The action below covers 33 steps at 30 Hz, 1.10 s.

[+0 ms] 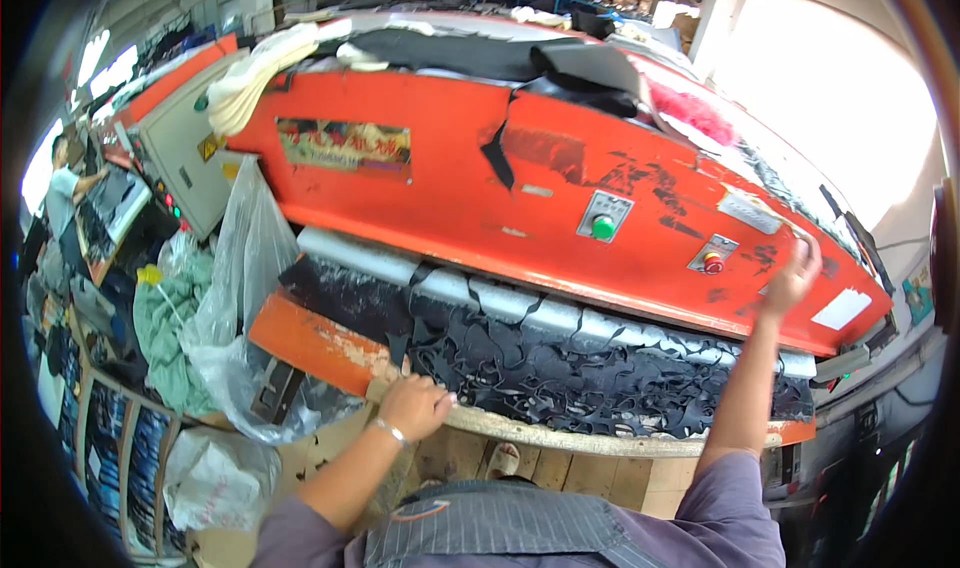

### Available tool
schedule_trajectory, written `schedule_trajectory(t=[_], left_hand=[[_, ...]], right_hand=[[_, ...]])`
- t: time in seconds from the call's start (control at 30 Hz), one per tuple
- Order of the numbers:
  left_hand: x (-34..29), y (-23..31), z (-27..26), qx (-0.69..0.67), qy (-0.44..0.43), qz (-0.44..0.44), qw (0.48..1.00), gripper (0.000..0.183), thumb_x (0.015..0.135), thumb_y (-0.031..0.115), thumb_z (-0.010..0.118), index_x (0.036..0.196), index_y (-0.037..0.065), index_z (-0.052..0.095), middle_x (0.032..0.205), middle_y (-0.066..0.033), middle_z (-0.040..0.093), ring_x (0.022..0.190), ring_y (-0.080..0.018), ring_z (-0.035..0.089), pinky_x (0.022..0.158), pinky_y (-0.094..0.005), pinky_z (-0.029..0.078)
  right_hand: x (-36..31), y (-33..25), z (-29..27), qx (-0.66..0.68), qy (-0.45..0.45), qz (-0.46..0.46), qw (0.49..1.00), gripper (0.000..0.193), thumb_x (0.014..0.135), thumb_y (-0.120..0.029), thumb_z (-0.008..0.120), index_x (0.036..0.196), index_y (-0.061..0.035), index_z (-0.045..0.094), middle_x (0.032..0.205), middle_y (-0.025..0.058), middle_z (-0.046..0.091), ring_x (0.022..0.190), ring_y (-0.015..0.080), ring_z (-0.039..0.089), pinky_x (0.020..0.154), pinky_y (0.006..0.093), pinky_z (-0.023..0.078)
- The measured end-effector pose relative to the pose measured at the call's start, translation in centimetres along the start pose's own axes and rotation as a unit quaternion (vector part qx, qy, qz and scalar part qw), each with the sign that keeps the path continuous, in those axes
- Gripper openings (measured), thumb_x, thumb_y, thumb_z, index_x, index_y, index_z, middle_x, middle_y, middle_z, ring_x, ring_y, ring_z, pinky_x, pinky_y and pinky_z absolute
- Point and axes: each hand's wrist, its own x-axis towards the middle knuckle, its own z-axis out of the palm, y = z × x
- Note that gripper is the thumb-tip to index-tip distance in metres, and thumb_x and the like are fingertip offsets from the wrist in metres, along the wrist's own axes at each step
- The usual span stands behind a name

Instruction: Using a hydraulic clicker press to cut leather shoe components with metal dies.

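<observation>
A large red press machine (450,178) spans the view in front of me. Under its red beam lies a bed strewn with curly black cut-out scraps (560,378). My left hand (415,408), with a bracelet at the wrist, is at the bed's pale wooden front edge (580,443), fingers curled together; what they hold, if anything, is hidden. My right hand (797,268) is raised before the right end of the red beam, fingers apart and holding nothing I can see. Left of it are a red knob (712,263) and a green button (602,228).
Black sheet material (440,56) and pale rolled cloth (245,88) lie on top of the machine. Clear plastic sheeting (235,278) and green cloth (170,333) hang at the left. A co-worker (65,193) stands at another machine, far left. A white bag (222,478) sits low left.
</observation>
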Motion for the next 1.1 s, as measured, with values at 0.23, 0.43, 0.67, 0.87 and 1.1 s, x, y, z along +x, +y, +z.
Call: schedule_trajectory(t=[0.23, 0.43, 0.67, 0.87, 1.1], left_hand=[[-0.9, 1.6, 1.0, 0.024, 0.126, -0.047, 0.991, 0.027, 0.081, 0.031, 0.060, 0.072, 0.008, 0.069, 0.075, -0.0092, 0.060, 0.080, -0.0287, 0.058, 0.074, -0.0435, 0.045], [1.5, 0.3, -0.5, 0.005, 0.061, -0.040, 0.997, 0.032, 0.081, 0.035, 0.060, 0.068, 0.007, 0.069, 0.074, -0.0115, 0.063, 0.077, -0.0301, 0.060, 0.072, -0.0440, 0.047], [13.0, -5.0, -3.9, -0.064, 0.127, -0.008, 0.990, 0.020, 0.082, 0.024, 0.065, 0.088, 0.005, 0.068, 0.094, -0.0115, 0.066, 0.092, -0.0308, 0.061, 0.082, -0.0435, 0.046], [17.9, -9.4, -0.9, 0.032, 0.161, 0.002, 0.986, 0.042, 0.080, 0.025, 0.067, 0.115, 0.002, 0.062, 0.122, -0.0151, 0.059, 0.116, -0.0329, 0.053, 0.102, -0.0424, 0.038], [20.2, -9.6, -1.7, -0.071, 0.192, -0.028, 0.978, 0.038, 0.081, 0.025, 0.065, 0.113, 0.005, 0.064, 0.115, -0.0120, 0.064, 0.113, -0.0295, 0.055, 0.101, -0.0432, 0.035]], right_hand=[[-16.5, -18.7, 17.4, 0.162, -0.401, -0.274, 0.859, 0.029, 0.078, -0.012, 0.070, 0.106, -0.0079, 0.064, 0.101, 0.0083, 0.065, 0.099, 0.0276, 0.059, 0.086, 0.0384, 0.044], [-21.1, -16.8, 25.8, 0.086, -0.640, -0.327, 0.690, 0.027, 0.082, -0.019, 0.062, 0.107, -0.0098, 0.065, 0.098, 0.0076, 0.066, 0.099, 0.0255, 0.060, 0.085, 0.0383, 0.046], [-28.6, -10.3, 35.6, -0.037, -0.741, -0.317, 0.591, 0.025, 0.081, -0.012, 0.057, 0.104, -0.0095, 0.067, 0.112, 0.0087, 0.060, 0.111, 0.0260, 0.056, 0.090, 0.0411, 0.046], [-29.4, -9.0, 37.3, 0.014, -0.755, -0.314, 0.575, 0.020, 0.080, -0.011, 0.056, 0.095, -0.0106, 0.069, 0.105, 0.0092, 0.062, 0.108, 0.0277, 0.058, 0.086, 0.0401, 0.051], [-23.9, -6.8, 31.1, -0.190, -0.695, 0.013, 0.693, 0.036, 0.081, -0.019, 0.060, 0.110, 0.0018, 0.051, 0.097, 0.0279, 0.065, 0.092, 0.0433, 0.064, 0.082, 0.0495, 0.050]])
